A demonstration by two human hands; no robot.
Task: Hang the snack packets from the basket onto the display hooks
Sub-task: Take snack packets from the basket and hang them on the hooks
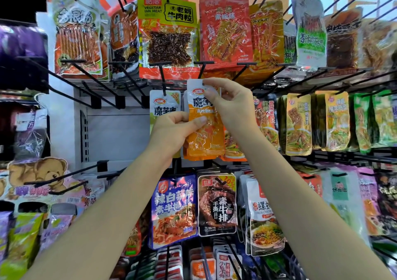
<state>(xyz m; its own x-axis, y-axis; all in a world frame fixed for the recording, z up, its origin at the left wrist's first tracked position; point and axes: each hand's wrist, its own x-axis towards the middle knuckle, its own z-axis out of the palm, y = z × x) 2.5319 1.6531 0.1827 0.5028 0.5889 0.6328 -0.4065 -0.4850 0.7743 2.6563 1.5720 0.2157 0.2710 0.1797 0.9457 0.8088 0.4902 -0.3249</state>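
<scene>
Both hands are holding an orange snack packet (204, 120), the left hand (171, 129) gripping its side, the right hand (229, 103) pinching its top just below a black display hook (202, 70).

Illumination is bright and even, from overhead. Glare streaks the glossy packet fronts (167, 43) in the upper row. The centre is sharp; wide-angle distortion bends and smears the frame edges, and the black hooks (90, 75) fan outward. The upper-left corner is black.

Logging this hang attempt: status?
Both hands grip orange packet: left hand mid-body, right hand at top. Hole just under hook. Nothing blocking.
</scene>
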